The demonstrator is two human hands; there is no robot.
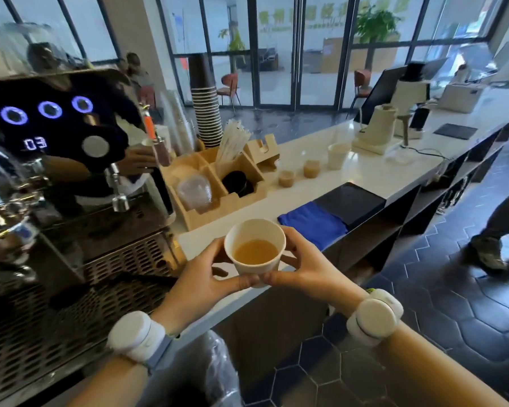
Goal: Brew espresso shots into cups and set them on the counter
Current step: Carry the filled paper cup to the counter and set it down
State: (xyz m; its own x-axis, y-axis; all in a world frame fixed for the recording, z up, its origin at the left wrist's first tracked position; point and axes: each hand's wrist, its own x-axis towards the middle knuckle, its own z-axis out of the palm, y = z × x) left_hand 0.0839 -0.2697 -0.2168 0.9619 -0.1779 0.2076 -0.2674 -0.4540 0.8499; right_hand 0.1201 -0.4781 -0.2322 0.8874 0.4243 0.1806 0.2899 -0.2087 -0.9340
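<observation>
A white paper cup (254,249) holding light brown espresso is gripped between both hands above the near edge of the white counter (365,168). My left hand (202,282) wraps its left side and my right hand (306,267) its right side. The espresso machine (53,183) fills the left of the view, its display lit with three blue rings and digits. Two small glasses of brown liquid (286,178) (312,168) and another white paper cup (338,155) stand further along the counter.
A wooden organiser (218,183) with straws, lids and cups sits beside the machine, with a tall cup stack (206,104) behind. A blue cloth (312,224) and black mat (350,202) lie by the counter edge. A grinder (379,127) stands far right. A person's legs (494,230) cross the floor.
</observation>
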